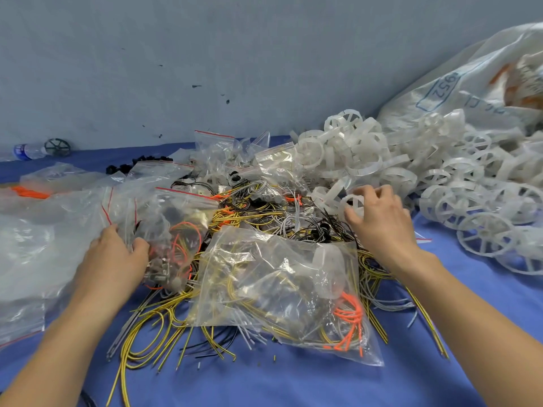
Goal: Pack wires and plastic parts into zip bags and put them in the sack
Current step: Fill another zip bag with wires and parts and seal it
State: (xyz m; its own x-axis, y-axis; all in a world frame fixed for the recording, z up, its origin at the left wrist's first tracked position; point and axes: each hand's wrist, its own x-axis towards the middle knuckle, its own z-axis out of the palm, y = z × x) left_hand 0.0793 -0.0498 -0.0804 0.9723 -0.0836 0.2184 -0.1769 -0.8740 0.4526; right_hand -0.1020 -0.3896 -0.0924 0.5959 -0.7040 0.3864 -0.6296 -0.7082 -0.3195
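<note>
Pinches, at centre left, the edge of a zip bag (176, 218) of orange and yellow wires between the thumb and curled fingers of the left hand (114, 254), well below a water bottle (28, 150) lying at the upper left. Shows at bottom centre a second zip bag (279, 289), filled, on loose wires (264, 207) spread over the blue cloth (293, 386). Curls the right hand (382, 221), at centre right, round a white plastic wheel (354, 202) at the edge of the heap of wheels (411, 171), below the sack (470, 83) in the upper right corner.
</note>
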